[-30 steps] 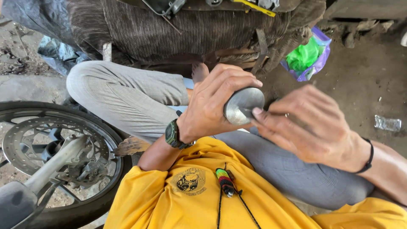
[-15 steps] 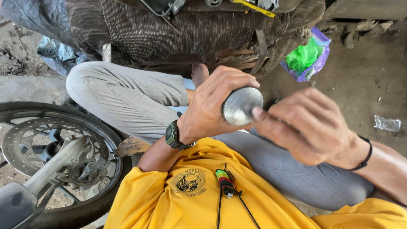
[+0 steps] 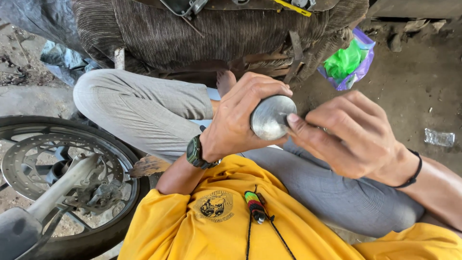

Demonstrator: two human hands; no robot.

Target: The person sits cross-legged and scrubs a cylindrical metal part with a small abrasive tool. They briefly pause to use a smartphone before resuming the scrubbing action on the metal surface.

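Note:
My left hand (image 3: pixel 240 118), with a dark green watch on its wrist, is wrapped around a round silver metal part (image 3: pixel 271 117) whose flat shiny face points up at me. My right hand (image 3: pixel 344 132), a black band at its wrist, is beside it with the thumb tip pressed on the right edge of that metal face; its fingers curl over something small that I cannot make out. Both hands are above my crossed legs in grey trousers. A yellow shirt fills the bottom of the view.
A motorcycle front wheel (image 3: pixel 62 178) with brake disc and fork stands at the lower left. A brown striped cloth-covered seat (image 3: pixel 216 33) lies ahead. A green and purple plastic bag (image 3: pixel 346 62) and a crumpled clear wrapper (image 3: pixel 439 137) lie on the dirt floor at right.
My right hand has slid slightly along the edge of the metal part, thumb now on its rim. My left hand keeps its grip in about the same place.

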